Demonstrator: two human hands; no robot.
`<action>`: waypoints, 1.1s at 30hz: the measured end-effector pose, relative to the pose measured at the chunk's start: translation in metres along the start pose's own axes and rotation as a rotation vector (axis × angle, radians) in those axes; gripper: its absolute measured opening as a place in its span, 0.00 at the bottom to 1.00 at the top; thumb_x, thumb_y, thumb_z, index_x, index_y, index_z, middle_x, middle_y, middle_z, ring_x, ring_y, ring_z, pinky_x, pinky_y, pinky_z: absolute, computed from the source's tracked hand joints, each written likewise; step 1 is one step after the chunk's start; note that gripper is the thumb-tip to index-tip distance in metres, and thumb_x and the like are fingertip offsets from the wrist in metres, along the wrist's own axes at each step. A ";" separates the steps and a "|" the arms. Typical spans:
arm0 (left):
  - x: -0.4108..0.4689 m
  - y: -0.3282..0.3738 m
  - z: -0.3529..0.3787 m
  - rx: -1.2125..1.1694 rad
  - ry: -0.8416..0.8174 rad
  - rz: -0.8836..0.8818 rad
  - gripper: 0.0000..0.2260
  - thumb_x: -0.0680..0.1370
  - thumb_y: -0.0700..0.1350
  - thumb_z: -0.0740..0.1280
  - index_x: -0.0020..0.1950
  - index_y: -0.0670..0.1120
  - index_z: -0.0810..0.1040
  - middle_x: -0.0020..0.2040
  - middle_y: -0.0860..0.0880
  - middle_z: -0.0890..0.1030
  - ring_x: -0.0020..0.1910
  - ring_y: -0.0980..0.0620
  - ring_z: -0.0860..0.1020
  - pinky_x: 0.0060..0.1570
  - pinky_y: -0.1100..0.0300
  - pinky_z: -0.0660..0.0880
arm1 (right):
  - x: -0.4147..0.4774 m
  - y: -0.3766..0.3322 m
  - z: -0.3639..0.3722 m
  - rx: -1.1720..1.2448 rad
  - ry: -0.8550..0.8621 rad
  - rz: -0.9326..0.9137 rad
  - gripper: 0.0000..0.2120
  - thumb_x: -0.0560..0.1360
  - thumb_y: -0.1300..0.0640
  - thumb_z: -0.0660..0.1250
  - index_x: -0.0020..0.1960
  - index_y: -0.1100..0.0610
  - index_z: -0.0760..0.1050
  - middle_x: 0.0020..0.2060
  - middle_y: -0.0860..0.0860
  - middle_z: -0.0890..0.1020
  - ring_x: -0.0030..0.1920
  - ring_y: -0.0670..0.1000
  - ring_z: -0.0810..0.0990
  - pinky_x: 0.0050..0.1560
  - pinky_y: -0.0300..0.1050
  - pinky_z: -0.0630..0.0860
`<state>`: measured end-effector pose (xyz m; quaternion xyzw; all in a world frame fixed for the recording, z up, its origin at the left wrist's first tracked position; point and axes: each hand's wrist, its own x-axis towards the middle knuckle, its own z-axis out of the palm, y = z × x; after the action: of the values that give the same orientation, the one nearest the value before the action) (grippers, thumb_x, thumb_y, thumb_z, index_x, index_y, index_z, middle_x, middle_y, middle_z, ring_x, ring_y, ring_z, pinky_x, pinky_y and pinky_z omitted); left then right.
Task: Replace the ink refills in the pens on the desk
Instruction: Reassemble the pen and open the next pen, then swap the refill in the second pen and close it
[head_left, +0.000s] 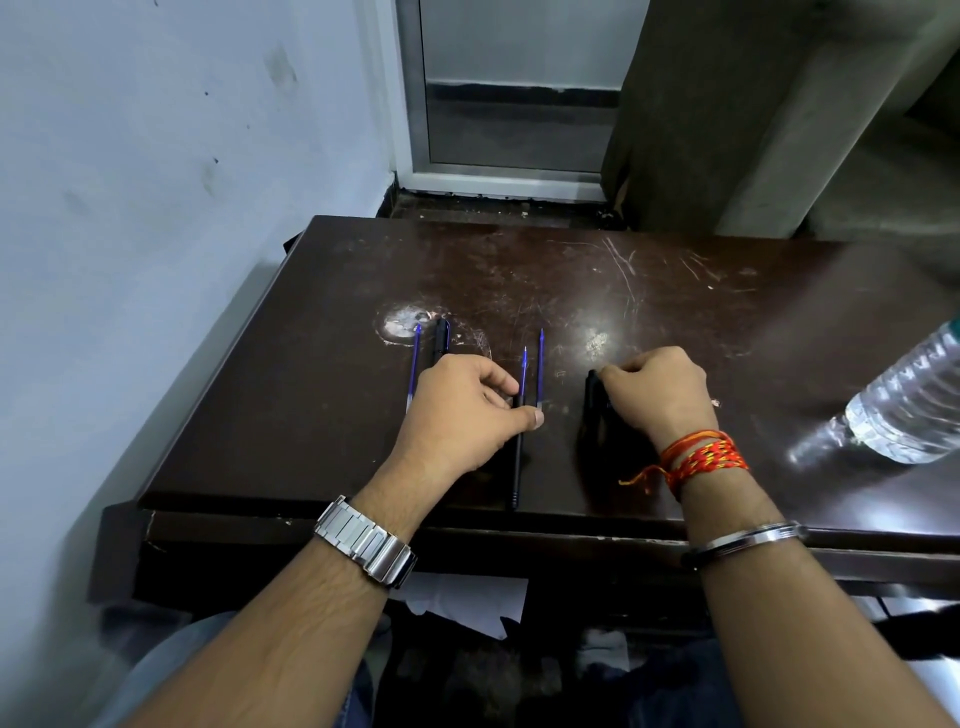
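On the dark brown desk (322, 374) lie several thin blue ink refills: one at the left (414, 369) beside a black pen (441, 338), and two side by side in the middle (523, 371) (540, 364). My left hand (457, 410) rests on the desk with thumb and fingers closed on a black pen (517, 462) that points toward the near edge. My right hand (654, 389) is curled over another black pen (595, 410), its fingertips pinching the pen's far end.
A clear plastic water bottle (909, 405) lies on its side at the desk's right edge. A wall runs along the left, a door frame (415, 104) stands behind the desk. Papers (467, 597) show under the near edge.
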<state>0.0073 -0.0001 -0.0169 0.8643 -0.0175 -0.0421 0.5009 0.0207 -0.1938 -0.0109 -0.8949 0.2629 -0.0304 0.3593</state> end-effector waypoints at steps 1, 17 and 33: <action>0.000 0.000 0.000 0.000 -0.002 -0.001 0.12 0.65 0.47 0.83 0.40 0.50 0.81 0.29 0.52 0.83 0.25 0.60 0.80 0.37 0.60 0.81 | 0.000 0.000 0.001 -0.004 0.002 0.000 0.14 0.75 0.53 0.65 0.48 0.63 0.81 0.43 0.59 0.81 0.32 0.49 0.72 0.34 0.36 0.68; 0.001 0.002 0.000 -0.025 0.026 -0.009 0.15 0.64 0.48 0.83 0.44 0.51 0.81 0.32 0.50 0.85 0.26 0.59 0.81 0.32 0.61 0.78 | -0.027 -0.023 0.024 0.293 -0.011 -0.289 0.23 0.70 0.34 0.65 0.33 0.53 0.79 0.23 0.42 0.78 0.27 0.39 0.75 0.30 0.32 0.69; -0.001 0.000 0.009 0.055 -0.299 -0.056 0.08 0.66 0.49 0.69 0.44 0.52 0.80 0.33 0.53 0.86 0.26 0.59 0.81 0.30 0.65 0.74 | -0.017 -0.020 0.014 0.876 0.232 -0.189 0.12 0.76 0.51 0.69 0.36 0.53 0.78 0.27 0.49 0.79 0.26 0.46 0.76 0.31 0.48 0.79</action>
<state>0.0057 -0.0079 -0.0212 0.8620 -0.0689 -0.1838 0.4673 0.0186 -0.1644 -0.0063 -0.6694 0.1809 -0.2713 0.6675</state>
